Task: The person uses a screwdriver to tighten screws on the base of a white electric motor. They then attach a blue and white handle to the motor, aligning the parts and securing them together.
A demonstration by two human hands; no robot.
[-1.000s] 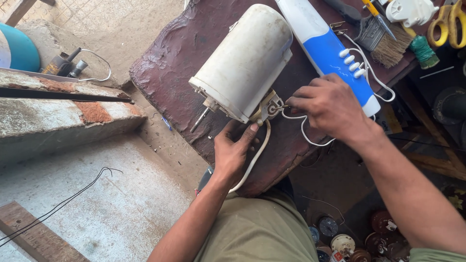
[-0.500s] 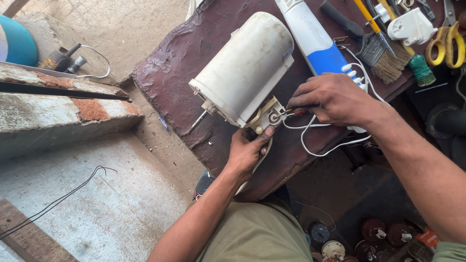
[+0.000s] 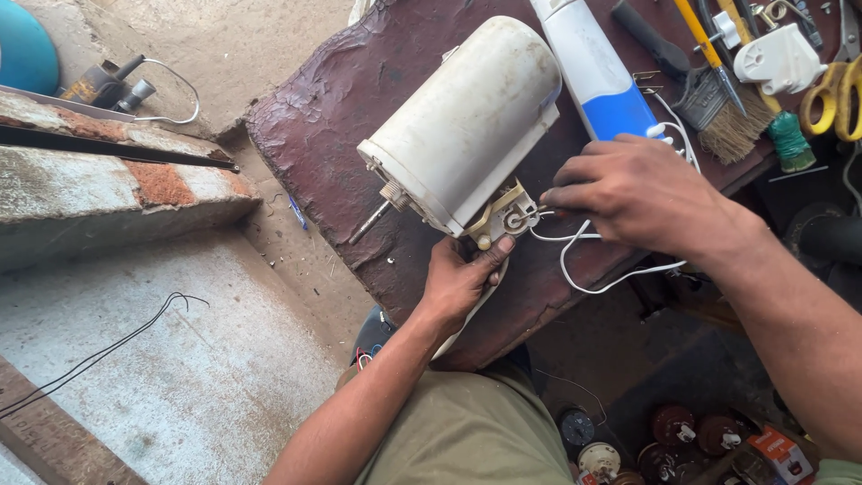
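Observation:
A cream-white cylindrical motor housing with a short metal shaft lies on a dark red worn table. My left hand grips the housing's lower bracket from below, thumb up against it. My right hand pinches thin white wires right at the beige bracket on the housing's side. The wires loop down over the table edge. A white and blue plastic body lies just behind my right hand.
A brush, a white plug, yellow-handled scissors and a green spool crowd the table's right end. To the left are concrete steps, a loose black wire and a small device. Small motor parts lie below.
The view has drifted slightly, putting the housing a little higher right. My right hand shifted closer to the bracket, drawing the white wires in. My left hand keeps its grip below.

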